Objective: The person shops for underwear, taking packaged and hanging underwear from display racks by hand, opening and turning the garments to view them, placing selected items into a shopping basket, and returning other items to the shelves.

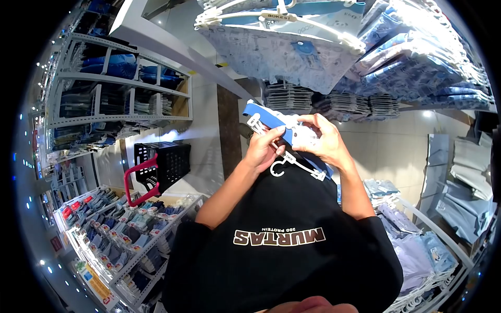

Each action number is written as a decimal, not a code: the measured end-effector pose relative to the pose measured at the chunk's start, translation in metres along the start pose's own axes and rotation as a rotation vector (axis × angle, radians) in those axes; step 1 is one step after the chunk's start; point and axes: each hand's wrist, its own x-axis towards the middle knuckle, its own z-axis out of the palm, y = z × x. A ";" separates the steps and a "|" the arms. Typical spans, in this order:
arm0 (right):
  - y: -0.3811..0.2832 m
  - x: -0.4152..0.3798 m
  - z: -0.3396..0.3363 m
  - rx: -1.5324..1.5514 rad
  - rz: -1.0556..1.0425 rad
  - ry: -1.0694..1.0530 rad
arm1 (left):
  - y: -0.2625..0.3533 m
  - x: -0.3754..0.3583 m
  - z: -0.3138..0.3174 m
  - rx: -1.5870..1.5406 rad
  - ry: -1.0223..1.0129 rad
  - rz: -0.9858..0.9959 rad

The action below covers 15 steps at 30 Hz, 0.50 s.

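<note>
Both hands hold a small blue and white printed garment [302, 138] in front of the chest. My left hand [326, 140] has its fingers bent over the garment's right part. My right hand [265, 148] pinches its blue edge between thumb and fingers. A white clip hanger [298, 160] lies along the garment, its hook pointing down and left beside my right hand. One hanger clip sits near the garment's upper left, another at the lower right.
Printed clothes on white hangers [292, 52] hang ahead on a rack. A black basket [169, 161] with a red handle stands left. Shelves of folded clothes [117, 68] and a bin of packed items [122, 224] are at left. More hanging clothes [409, 250] are at lower right.
</note>
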 end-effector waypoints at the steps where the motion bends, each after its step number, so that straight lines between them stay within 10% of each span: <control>1: 0.004 -0.001 -0.001 0.024 0.011 -0.003 | 0.002 0.000 0.002 0.003 -0.001 -0.002; 15: 0.000 -0.001 0.006 0.285 0.166 0.014 | 0.003 -0.004 0.014 0.116 0.043 0.057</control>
